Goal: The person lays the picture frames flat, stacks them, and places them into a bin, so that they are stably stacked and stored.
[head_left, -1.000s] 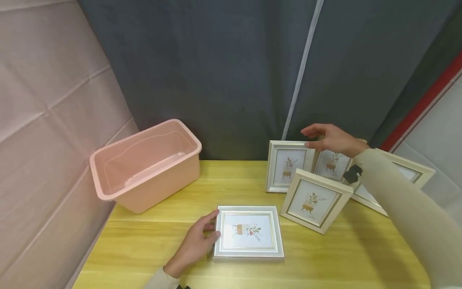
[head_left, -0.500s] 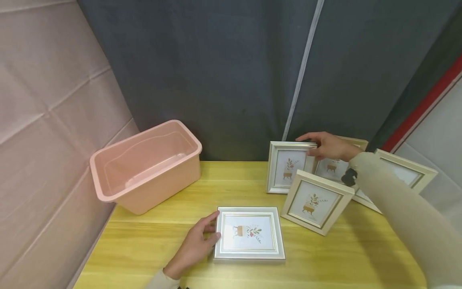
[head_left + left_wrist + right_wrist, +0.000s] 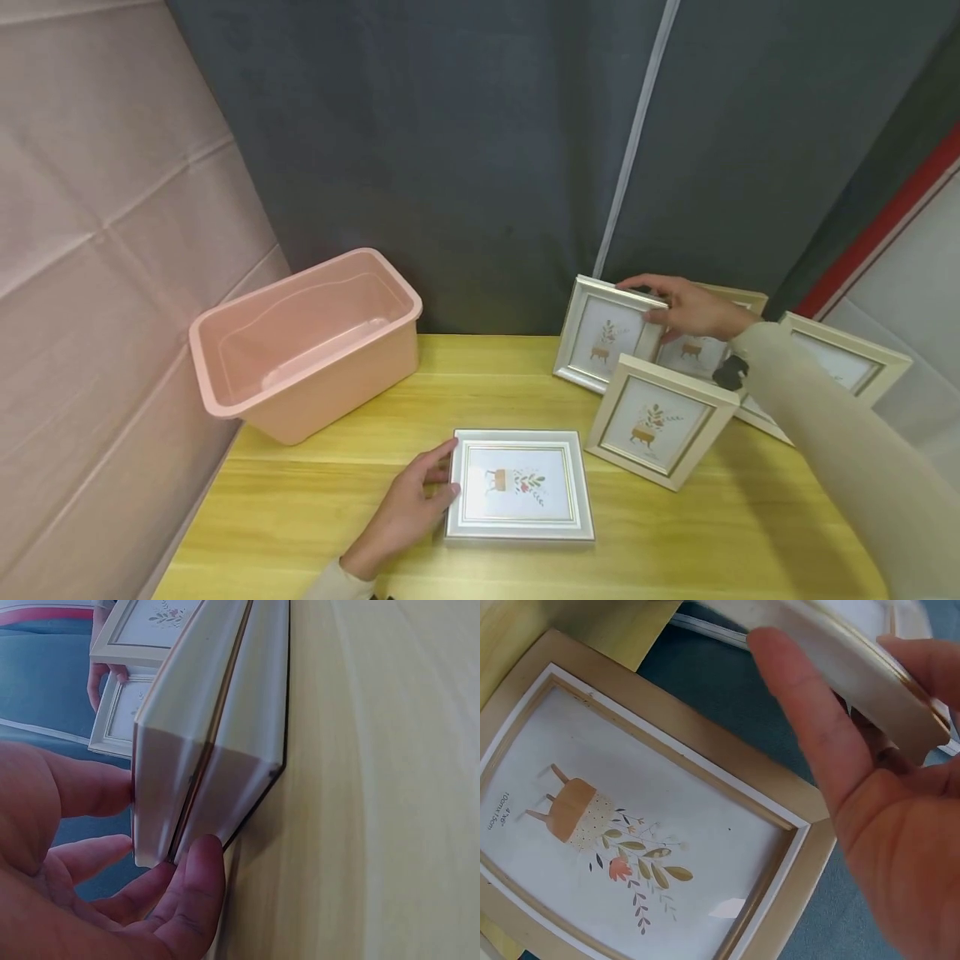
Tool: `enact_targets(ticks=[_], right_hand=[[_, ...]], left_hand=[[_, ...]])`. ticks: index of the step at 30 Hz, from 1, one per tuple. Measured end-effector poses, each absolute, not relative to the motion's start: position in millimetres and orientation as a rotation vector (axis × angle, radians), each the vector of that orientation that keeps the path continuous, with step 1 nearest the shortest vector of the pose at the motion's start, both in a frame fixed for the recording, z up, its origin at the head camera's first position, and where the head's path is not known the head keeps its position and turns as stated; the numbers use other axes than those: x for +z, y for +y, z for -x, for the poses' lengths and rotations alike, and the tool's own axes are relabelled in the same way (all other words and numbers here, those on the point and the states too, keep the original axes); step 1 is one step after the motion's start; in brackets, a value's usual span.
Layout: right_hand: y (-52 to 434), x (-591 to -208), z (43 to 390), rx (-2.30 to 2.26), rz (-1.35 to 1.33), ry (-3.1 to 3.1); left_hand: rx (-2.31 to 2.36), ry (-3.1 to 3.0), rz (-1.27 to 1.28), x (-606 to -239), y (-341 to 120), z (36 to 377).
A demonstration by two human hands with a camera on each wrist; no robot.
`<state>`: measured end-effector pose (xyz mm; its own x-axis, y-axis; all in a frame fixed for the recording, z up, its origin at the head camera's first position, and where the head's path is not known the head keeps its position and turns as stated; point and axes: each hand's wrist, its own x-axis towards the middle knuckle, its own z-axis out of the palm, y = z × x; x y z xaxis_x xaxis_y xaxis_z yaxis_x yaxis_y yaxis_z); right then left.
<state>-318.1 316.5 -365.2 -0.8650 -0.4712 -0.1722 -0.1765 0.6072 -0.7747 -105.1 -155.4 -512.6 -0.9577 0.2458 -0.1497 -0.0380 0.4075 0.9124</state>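
Observation:
A white picture frame (image 3: 517, 483) lies face up on top of another flat frame; the left wrist view shows the two layers of the stack (image 3: 202, 742). My left hand (image 3: 408, 504) holds the stack's left end, thumb at the upper edge and fingers curled at the side. At the back right, my right hand (image 3: 690, 308) grips a white picture frame (image 3: 607, 333) by its upper right corner, with the frame tilted. Between my right fingers and thumb its edge (image 3: 855, 667) shows close up. The print has a potted plant.
In front of my right forearm stands a cream frame (image 3: 660, 421). Two more cream frames (image 3: 888, 362) stand behind my hand and arm, partly hidden. A pink plastic bin (image 3: 337, 362) is at the left on the wooden table (image 3: 315, 483). A dark curtain (image 3: 435, 150) hangs behind.
My right hand has come down onto the back white frame and grasped its corner. The frame has since tilted and shifted up and to the right. My left hand stays at the stack.

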Motion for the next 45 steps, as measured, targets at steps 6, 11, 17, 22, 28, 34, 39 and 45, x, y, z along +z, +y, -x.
enact_targets(ticks=[6,11,17,22,28,34,39,45], right_hand=[[322,-361,313,-1.223,0.475,2.48],[323,-354,306,-1.289,0.515,2.509],[324,-348,303,-1.342,0.525,2.544],[323,-342,300,-1.373,0.518,2.601],[321,-338,293,-1.442,0.513,2.642],[318,-333,284,-1.511,0.534,2.637],[318,-325,277,-1.508,0.551,2.657],[319,-312,268,-1.497,0.586,2.698]], left_hand=[[1.573,2.397,-0.175,-514,-154,107],[1.572,2.397,-0.178,-514,-155,108],[1.579,2.391,-0.181,-514,-154,109],[1.585,2.387,-0.176,-514,-155,110],[1.57,2.4,-0.187,-513,-156,111],[1.576,2.397,-0.183,-512,-155,110],[1.568,2.404,-0.193,-512,-154,110],[1.56,2.411,-0.195,-511,-155,111]])
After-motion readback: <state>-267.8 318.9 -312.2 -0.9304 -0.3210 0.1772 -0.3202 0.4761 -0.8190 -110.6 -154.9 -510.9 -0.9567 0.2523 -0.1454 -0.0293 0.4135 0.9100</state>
